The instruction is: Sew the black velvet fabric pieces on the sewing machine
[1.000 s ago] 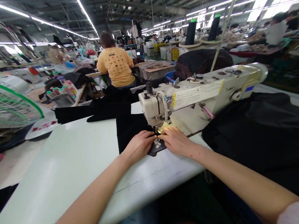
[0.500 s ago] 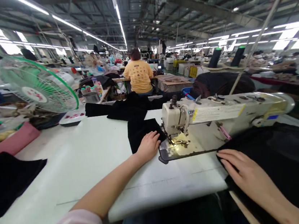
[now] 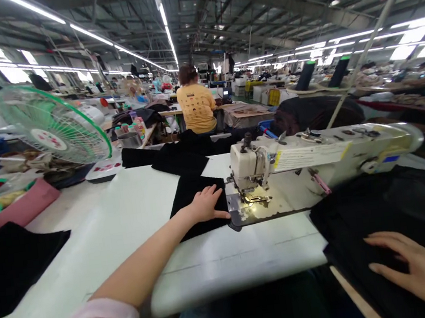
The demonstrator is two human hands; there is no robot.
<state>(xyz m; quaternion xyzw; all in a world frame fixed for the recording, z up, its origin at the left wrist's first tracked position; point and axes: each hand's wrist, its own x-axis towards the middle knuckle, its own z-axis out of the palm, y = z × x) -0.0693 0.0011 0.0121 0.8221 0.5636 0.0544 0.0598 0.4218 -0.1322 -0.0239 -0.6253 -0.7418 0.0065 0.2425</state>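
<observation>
My left hand (image 3: 205, 204) lies with spread fingers on a black fabric piece (image 3: 190, 229), just left of the sewing machine (image 3: 250, 167). Its thumb reaches the edge of the metal needle plate (image 3: 237, 217). Over the big pile of black fabric (image 3: 352, 209) on the right is my right hand (image 3: 411, 266), thumb and fingers apart, nothing visible between them. Whether its fingertips touch the pile I cannot tell. More black fabric (image 3: 179, 155) lies behind the left hand's piece, at the table's far side.
A green-rimmed fan (image 3: 54, 129) stands at the back left, beside a pink roll (image 3: 28, 205). Another black cloth (image 3: 12, 266) lies on the white table (image 3: 108, 228) at left. A person in a yellow shirt (image 3: 196, 107) sits ahead, facing away. Dark thread cones (image 3: 306, 76) stand behind the machine.
My left hand has moved slightly left and toward me, and the black piece under it now lies nearer the front. My right hand has left the pile's near-left corner, moving right and toward me.
</observation>
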